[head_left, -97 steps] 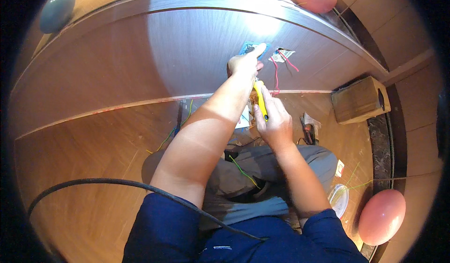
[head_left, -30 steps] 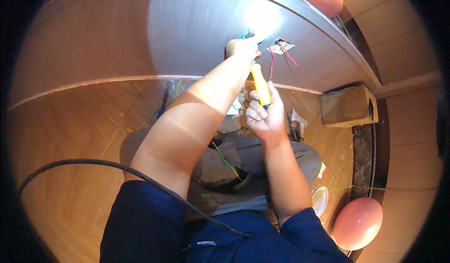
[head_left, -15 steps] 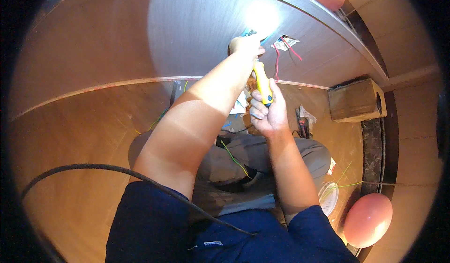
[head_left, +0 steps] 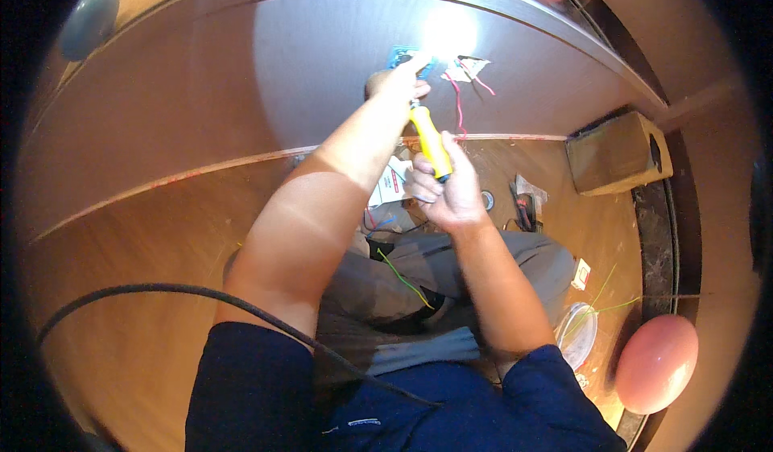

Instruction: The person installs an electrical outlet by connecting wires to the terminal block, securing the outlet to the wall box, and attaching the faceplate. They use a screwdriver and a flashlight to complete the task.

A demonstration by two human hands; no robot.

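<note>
You sit on the wood floor (head_left: 153,259), facing the grey panel (head_left: 193,90), with the work right of its middle, about midway between its upper and lower edges. By the panel's lower right corner a wooden block (head_left: 612,166) lies on the floor, seemingly clear of your right elbow; the pink balloon (head_left: 656,363) at the floor's right edge is nearer, so mind that elbow.

Your right hand (head_left: 444,190) is wrapped around the lower end of the yellow screwdriver (head_left: 431,142), palm turned up. Your left hand (head_left: 396,83) is at the panel, thumb laid over the blue box (head_left: 398,54); its other fingers are partly hidden, so I cannot tell whether they pinch anything. The screwdriver slants up under that hand, its tip out of sight.

Judging by this, a straight push would serve you better than a slanted one: line the shaft up with whatever the tip meets, turn slowly, and let the left hand steady the box without crossing the tip's path. Glare just above the box may wash out detail; tilt your head a little. Mind the red wires (head_left: 459,106) hanging just right of the box, near your right hand.
</note>
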